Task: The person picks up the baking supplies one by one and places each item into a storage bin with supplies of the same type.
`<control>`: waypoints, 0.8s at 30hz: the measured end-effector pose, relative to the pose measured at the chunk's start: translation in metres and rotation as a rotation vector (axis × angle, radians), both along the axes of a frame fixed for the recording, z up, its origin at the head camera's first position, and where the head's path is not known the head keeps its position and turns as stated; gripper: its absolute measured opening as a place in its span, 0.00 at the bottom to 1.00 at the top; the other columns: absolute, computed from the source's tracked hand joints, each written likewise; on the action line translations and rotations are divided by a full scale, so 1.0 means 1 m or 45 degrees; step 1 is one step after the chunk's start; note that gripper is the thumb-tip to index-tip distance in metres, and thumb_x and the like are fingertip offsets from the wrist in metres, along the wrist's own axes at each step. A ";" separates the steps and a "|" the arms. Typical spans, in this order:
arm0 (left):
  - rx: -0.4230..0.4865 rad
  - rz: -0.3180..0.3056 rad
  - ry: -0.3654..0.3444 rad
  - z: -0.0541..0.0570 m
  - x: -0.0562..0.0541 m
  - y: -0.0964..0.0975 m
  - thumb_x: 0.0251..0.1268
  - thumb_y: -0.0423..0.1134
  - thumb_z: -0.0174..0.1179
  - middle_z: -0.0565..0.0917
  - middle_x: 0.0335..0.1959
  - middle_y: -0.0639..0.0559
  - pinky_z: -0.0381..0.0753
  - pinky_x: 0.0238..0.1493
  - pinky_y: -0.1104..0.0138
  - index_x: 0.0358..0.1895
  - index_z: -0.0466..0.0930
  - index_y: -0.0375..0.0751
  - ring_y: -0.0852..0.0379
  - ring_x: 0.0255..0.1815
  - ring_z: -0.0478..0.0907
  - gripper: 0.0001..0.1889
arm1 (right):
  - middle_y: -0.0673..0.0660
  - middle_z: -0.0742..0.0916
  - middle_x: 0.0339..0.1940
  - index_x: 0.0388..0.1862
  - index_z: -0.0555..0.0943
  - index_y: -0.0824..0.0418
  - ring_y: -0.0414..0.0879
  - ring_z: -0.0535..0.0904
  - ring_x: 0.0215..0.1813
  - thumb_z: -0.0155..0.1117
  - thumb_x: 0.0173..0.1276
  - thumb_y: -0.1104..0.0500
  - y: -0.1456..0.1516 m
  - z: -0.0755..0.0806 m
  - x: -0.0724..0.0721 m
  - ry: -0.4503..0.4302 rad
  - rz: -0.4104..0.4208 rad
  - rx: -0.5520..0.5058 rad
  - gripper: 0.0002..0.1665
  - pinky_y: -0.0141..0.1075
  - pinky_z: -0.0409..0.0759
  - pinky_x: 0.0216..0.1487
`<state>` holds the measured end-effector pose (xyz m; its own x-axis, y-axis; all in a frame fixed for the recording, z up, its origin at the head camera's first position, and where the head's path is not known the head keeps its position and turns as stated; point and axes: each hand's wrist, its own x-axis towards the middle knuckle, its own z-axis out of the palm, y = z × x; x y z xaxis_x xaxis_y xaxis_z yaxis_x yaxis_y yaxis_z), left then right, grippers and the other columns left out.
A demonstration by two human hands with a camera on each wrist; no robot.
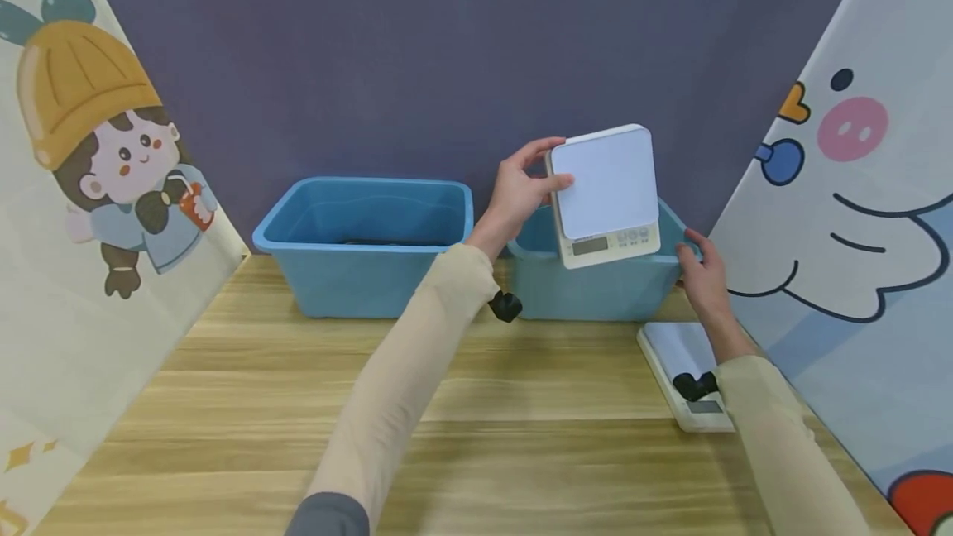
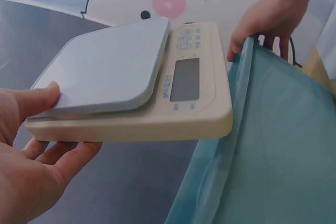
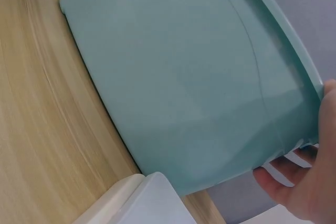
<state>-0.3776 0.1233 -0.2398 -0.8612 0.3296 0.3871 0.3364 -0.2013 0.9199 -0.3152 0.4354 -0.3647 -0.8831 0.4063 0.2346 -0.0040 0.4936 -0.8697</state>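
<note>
My left hand point(image 1: 521, 189) grips a white kitchen scale point(image 1: 606, 180) by its left edge, thumb on the platform and fingers underneath. The scale is tilted above the right blue bin point(image 1: 588, 288), its display and buttons facing me. In the left wrist view the scale point(image 2: 126, 82) overlaps the bin's rim point(image 2: 236, 87). My right hand point(image 1: 703, 271) holds the right end of that bin's rim, fingers curled under the lip, as the right wrist view shows. A second white scale point(image 1: 673, 350) lies on the table below my right wrist, partly covered by it.
Another blue bin point(image 1: 357, 279) stands to the left, with something dark at its bottom. The wooden table point(image 1: 246, 404) spreads in front. A dark wall point(image 1: 447, 48) rises behind, and printed panels point(image 1: 834, 255) flank both sides.
</note>
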 end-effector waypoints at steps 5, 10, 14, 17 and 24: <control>-0.049 0.034 0.040 0.007 -0.004 0.000 0.64 0.30 0.66 0.75 0.62 0.51 0.84 0.41 0.61 0.63 0.77 0.55 0.51 0.47 0.84 0.25 | 0.62 0.61 0.80 0.81 0.53 0.51 0.57 0.69 0.66 0.37 0.78 0.41 -0.001 0.000 -0.001 -0.003 -0.014 -0.009 0.37 0.27 0.75 0.43; -0.080 0.072 0.065 0.008 -0.010 0.003 0.66 0.31 0.64 0.75 0.60 0.51 0.84 0.41 0.62 0.63 0.77 0.56 0.53 0.47 0.84 0.24 | 0.62 0.61 0.80 0.81 0.54 0.51 0.52 0.70 0.62 0.38 0.78 0.41 0.001 -0.001 -0.002 0.005 -0.022 -0.016 0.36 0.25 0.75 0.41; -0.073 0.118 0.058 0.005 -0.017 0.007 0.65 0.31 0.65 0.76 0.60 0.51 0.84 0.41 0.62 0.62 0.77 0.56 0.53 0.47 0.83 0.24 | 0.62 0.62 0.79 0.80 0.55 0.52 0.45 0.71 0.56 0.39 0.78 0.43 0.003 -0.002 -0.003 0.026 -0.024 -0.021 0.36 0.23 0.76 0.38; -0.074 0.171 0.052 0.002 -0.021 0.008 0.65 0.31 0.65 0.76 0.61 0.51 0.84 0.42 0.61 0.62 0.78 0.56 0.52 0.48 0.83 0.24 | 0.62 0.62 0.79 0.81 0.55 0.52 0.46 0.71 0.56 0.39 0.78 0.43 0.003 -0.003 -0.004 0.024 -0.021 -0.019 0.36 0.30 0.79 0.43; -0.166 0.197 0.048 -0.012 -0.027 0.017 0.66 0.31 0.64 0.75 0.61 0.50 0.84 0.47 0.59 0.63 0.77 0.56 0.51 0.50 0.83 0.24 | 0.61 0.62 0.79 0.81 0.55 0.50 0.47 0.71 0.57 0.38 0.78 0.41 0.004 -0.003 -0.005 0.011 -0.015 -0.032 0.36 0.35 0.79 0.47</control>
<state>-0.4049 0.1399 -0.2516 -0.8911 0.2436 0.3829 0.3890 -0.0244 0.9209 -0.3202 0.4391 -0.3674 -0.8763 0.4225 0.2315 -0.0056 0.4716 -0.8818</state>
